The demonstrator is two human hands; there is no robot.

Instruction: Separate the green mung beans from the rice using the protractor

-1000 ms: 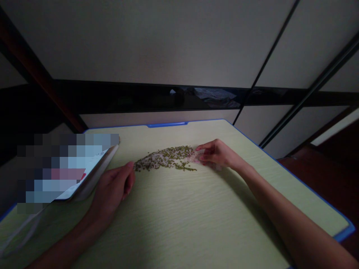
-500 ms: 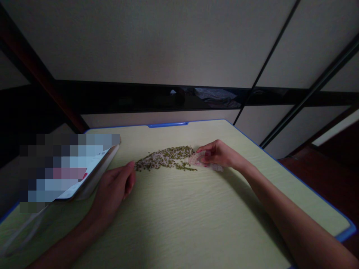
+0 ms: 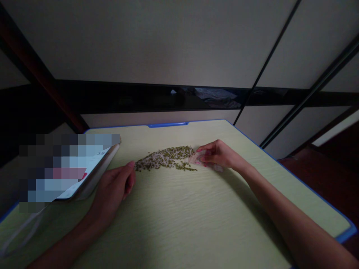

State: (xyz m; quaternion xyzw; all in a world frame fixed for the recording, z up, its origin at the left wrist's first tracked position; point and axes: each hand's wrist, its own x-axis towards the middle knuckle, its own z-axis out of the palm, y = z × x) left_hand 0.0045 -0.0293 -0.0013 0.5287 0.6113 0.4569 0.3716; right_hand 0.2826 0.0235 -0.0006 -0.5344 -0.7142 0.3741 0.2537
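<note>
My left hand: curled at the left end of the grains; can't tell if it's gripping anything. My right hand: pinching a clear pinkish piece by their right end. Grains lie in a long patch on the table. Tablet left of my left hand.

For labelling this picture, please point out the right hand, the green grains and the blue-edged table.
Right hand (image 3: 219, 153), head view: middle of the hand.
Green grains (image 3: 168, 154), head view: middle of the spread.
Blue-edged table (image 3: 185, 213), head view: bare top.
</note>
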